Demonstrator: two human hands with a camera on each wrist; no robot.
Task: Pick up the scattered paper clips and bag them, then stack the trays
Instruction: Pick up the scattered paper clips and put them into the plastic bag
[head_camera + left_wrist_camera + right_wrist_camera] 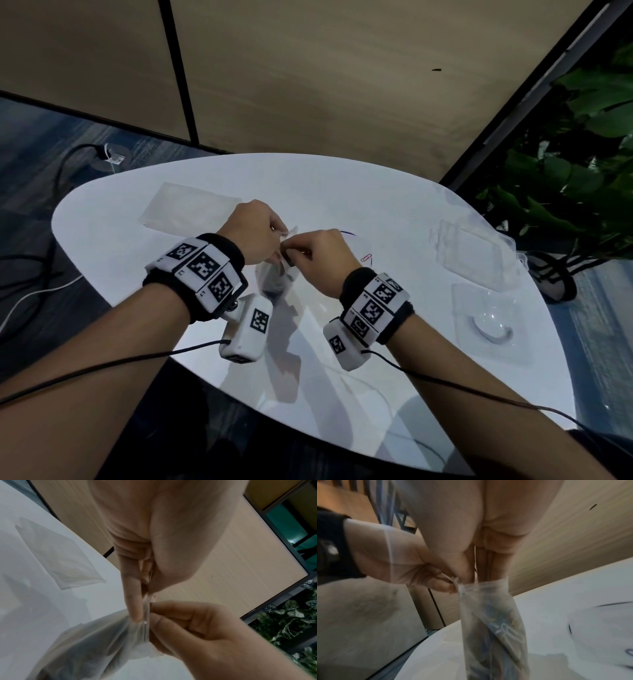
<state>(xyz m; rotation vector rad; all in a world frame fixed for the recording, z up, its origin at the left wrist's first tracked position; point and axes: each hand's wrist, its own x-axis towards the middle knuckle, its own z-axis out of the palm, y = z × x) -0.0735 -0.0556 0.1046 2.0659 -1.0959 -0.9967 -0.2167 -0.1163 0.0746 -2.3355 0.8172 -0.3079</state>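
Both hands pinch the top edge of a clear bag [274, 281] above the table [342, 192]: the left hand [251, 233] and right hand [317, 257] meet there, fingers curled. Paper clips [503, 631] show inside. One paper clip [366, 257] lies just right of the bag; trays [479, 253] sit farther right.

White table [342, 181] — flat clear bag [190, 209] (far left), pink paper clip [366, 257], clear trays [476, 253] right.
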